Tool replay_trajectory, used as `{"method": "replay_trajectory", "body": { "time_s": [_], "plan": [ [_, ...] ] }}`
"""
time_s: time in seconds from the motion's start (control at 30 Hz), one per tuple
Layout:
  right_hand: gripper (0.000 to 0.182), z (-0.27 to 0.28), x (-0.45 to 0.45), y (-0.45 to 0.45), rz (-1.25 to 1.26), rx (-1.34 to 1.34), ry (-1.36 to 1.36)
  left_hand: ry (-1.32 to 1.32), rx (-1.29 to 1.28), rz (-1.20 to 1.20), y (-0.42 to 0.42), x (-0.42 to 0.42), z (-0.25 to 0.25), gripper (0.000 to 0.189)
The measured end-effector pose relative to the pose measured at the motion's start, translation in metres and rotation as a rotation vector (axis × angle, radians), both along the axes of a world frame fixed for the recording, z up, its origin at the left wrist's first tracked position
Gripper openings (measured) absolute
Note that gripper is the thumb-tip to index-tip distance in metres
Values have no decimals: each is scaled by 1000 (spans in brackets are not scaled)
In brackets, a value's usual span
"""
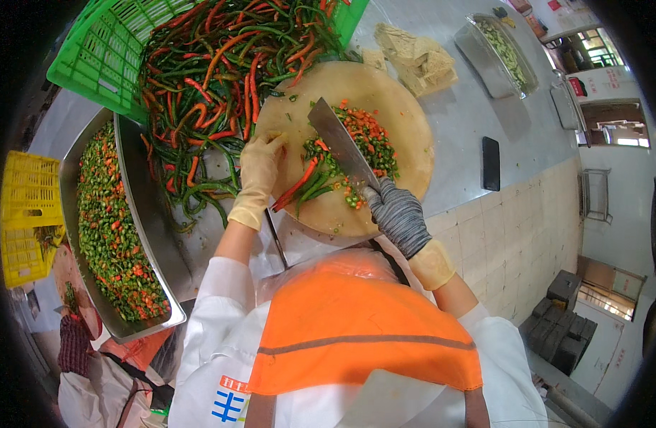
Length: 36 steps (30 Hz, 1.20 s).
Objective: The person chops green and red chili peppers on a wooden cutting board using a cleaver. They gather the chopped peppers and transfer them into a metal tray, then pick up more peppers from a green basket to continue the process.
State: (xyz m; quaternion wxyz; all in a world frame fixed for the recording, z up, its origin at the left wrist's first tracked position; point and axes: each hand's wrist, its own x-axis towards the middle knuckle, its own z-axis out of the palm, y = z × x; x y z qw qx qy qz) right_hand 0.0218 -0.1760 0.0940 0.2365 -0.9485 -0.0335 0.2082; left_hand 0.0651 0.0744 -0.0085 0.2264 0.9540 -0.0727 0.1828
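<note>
My right hand (400,214), in a grey knit glove over a rubber one, grips a cleaver (343,142) by its handle. The blade lies across a round chopping board (408,123), against chopped red and green chillies (368,134). Left of the blade is a small bunch of uncut chillies (310,187), their ends pointing toward me. My left hand (261,163), in a pale rubber glove, rests at the board's left edge with fingers curled; what is under them is hidden. Beside it, whole long chillies (215,96) spill from a green plastic crate (100,64).
A deep steel pan (126,184) of chopped chillies stands left. Tofu-like tan blocks (416,59), a clear tub (480,61) of pale green pieces and a black phone (490,163) lie on the steel table (456,125). At lower left another person's sleeved arm (74,342) reaches toward another board.
</note>
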Motion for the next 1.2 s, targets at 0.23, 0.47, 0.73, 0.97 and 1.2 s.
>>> {"method": "replay_trajectory", "body": {
  "time_s": [0.23,0.47,0.73,0.97,1.2],
  "plan": [
    [29,-5,-4,9,61,-102,-9,119,-47,106,-23,-37,11,20],
    [26,-15,-3,24,161,-190,22,124,-172,59,-50,-74,25,36],
    [29,-36,-2,35,184,-225,36,-13,-382,29,-58,-83,-10,22],
    [28,-33,26,48,176,-166,44,33,-279,67,-58,-80,-7,21],
    [29,-2,6,38,148,-261,181,-50,-326,49,-55,-80,-9,21]
  ]
}}
